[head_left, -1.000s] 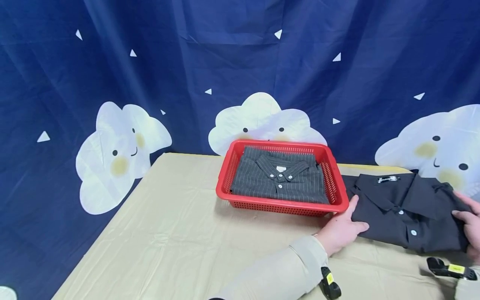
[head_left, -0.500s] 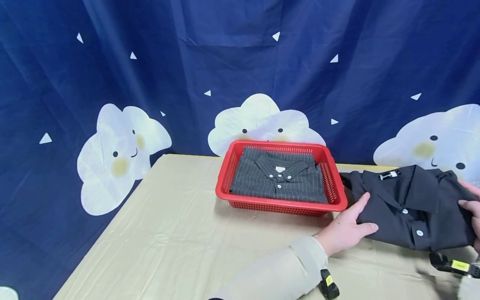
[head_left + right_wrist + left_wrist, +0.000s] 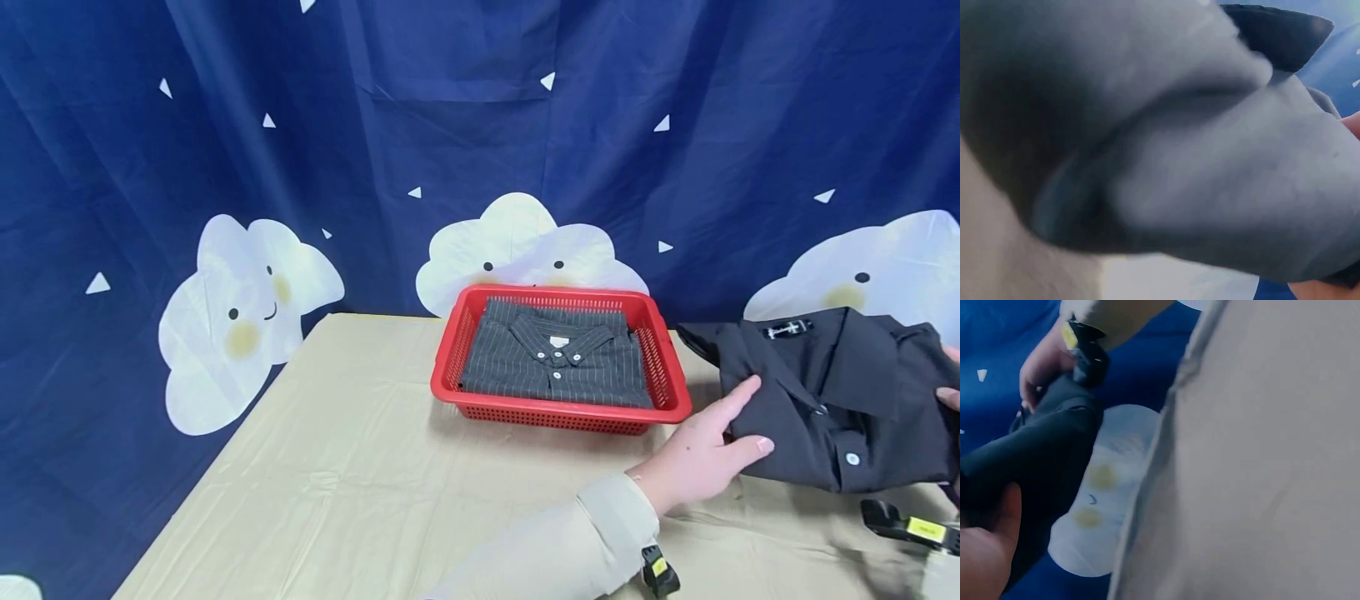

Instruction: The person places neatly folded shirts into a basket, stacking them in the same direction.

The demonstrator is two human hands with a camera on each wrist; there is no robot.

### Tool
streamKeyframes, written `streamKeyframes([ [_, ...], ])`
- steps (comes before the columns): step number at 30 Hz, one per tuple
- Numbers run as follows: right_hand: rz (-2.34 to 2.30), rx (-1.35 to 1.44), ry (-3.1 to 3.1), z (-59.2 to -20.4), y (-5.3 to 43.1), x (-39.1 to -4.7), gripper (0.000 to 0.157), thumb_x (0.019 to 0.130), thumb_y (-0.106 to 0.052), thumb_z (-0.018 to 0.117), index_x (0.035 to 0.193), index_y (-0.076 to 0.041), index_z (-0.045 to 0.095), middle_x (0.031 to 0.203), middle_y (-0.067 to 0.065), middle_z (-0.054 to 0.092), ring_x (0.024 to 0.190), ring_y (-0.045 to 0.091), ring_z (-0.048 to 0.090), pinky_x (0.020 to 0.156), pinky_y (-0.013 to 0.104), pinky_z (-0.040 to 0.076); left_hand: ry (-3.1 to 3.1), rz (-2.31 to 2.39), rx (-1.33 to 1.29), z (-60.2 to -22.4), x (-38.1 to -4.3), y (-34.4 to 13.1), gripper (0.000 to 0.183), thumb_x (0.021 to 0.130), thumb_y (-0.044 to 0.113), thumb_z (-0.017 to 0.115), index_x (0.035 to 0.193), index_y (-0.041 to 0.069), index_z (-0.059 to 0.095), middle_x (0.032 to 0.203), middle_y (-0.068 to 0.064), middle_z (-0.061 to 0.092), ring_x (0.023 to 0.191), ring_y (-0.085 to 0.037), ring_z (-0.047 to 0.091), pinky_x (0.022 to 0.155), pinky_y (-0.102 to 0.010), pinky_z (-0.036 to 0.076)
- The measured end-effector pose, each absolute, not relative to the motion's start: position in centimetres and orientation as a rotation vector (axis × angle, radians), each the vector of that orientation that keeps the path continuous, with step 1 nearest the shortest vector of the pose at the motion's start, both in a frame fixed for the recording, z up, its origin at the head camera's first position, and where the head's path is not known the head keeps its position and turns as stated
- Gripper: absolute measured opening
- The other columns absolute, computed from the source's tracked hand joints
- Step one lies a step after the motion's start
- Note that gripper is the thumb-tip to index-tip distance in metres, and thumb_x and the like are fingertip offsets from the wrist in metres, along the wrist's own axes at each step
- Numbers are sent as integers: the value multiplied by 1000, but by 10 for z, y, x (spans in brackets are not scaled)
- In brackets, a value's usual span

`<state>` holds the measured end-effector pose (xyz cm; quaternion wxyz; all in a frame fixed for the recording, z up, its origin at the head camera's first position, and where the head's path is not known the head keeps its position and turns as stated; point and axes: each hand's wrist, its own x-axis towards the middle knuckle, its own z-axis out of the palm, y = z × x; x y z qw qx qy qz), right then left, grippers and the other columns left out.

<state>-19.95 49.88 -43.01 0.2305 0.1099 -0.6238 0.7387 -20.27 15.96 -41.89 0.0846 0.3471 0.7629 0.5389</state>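
Note:
A folded black collared shirt [image 3: 795, 442] with white buttons and a neck label hangs between my two hands, above the right part of the table. My left hand [image 3: 697, 458] holds its left side, forefinger and thumb spread over the cloth. At the picture's right border my right hand [image 3: 952, 398] grips the opposite side, mostly cut off. The left wrist view has my left thumb [image 3: 1009, 515] against the black cloth, with the right hand [image 3: 1047, 362] at the far end. Blurred dark cloth [image 3: 1229, 169] fills most of the right wrist view.
A red plastic basket [image 3: 555, 411] stands at the back of the table [image 3: 337, 467], just left of the black shirt. In it lies a folded dark pinstriped shirt [image 3: 517, 367]. A blue curtain [image 3: 450, 100] with cloud prints hangs behind the table.
Both hands have raised the black shirt and shifted it rightward, away from the basket. Its upper left corner now sticks out past the left hand. The basket stays in place.

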Motion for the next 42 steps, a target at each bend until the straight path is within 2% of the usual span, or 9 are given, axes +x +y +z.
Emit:
streamKeyframes([
  [5, 2117, 330, -1645, -423, 488, -196, 66, 99, 14, 32, 151, -23, 48, 125, -8, 50, 100, 0, 55, 72, 10, 48, 2282, 1778, 1018, -402, -203, 152, 55, 105, 28, 57, 155, 39, 38, 148, 18, 47, 127, 6, 46, 100, -15, 40],
  [8, 2131, 321, -1644, -415, 481, -193, 65, 100, 12, 33, 152, -25, 46, 125, -7, 48, 96, 1, 57, 68, 12, 50, 2287, 1875, 999, -394, -204, 149, 54, 103, 23, 60, 153, 34, 43, 142, 14, 54, 118, 7, 52, 96, -14, 43],
  [10, 2171, 362, -1565, -410, 473, -193, 63, 101, 12, 31, 153, -20, 46, 124, -3, 51, 93, 4, 62, 66, 15, 54, 2302, 1930, 959, -389, -205, 146, 56, 101, 22, 63, 152, 33, 44, 140, 13, 55, 116, 5, 53, 96, -15, 44],
  [15, 2235, 471, -1313, -397, 440, -194, 55, 101, 14, 26, 148, -2, 49, 125, 8, 61, 91, 15, 72, 65, 24, 58, 2362, 1965, 823, -385, -209, 137, 65, 97, 29, 68, 154, 37, 37, 149, 12, 46, 131, -2, 45, 105, -26, 41],
  [19, 2123, 380, -1409, -389, 424, -195, 53, 102, 13, 30, 146, -4, 52, 130, 3, 54, 96, 8, 69, 70, 17, 56, 2407, 1941, 784, -381, -217, 128, 70, 96, 26, 69, 157, 29, 34, 153, 10, 43, 136, -4, 41, 109, -27, 37],
  [23, 2130, 404, -1407, -385, 415, -197, 52, 102, 13, 32, 147, -4, 51, 133, 3, 53, 98, 8, 69, 72, 18, 56, 2434, 1920, 783, -373, -227, 115, 68, 96, 16, 66, 157, 23, 37, 154, 7, 43, 137, -4, 40, 110, -25, 35],
  [31, 2266, 589, -1354, -380, 404, -199, 57, 102, 16, 30, 153, -5, 42, 123, 8, 68, 90, 18, 74, 61, 28, 58, 2421, 1809, 899, -353, -251, 74, 67, 97, 11, 62, 157, 28, 39, 154, 5, 45, 138, -1, 38, 112, -22, 31],
  [36, 2238, 600, -1461, -376, 387, -201, 49, 103, 16, 33, 149, 4, 46, 129, 6, 63, 97, 17, 73, 66, 28, 57, 2416, 1799, 898, -343, -260, 47, 67, 98, 9, 59, 157, 33, 39, 155, 9, 42, 138, -1, 37, 112, -25, 32],
  [42, 2358, 637, -1504, -370, 361, -203, 49, 103, 15, 31, 147, 3, 49, 132, 6, 62, 101, 19, 72, 73, 30, 57, 2484, 1822, 801, -333, -265, 19, 64, 99, 8, 56, 155, 37, 41, 155, 10, 42, 138, -2, 38, 113, -30, 33],
])
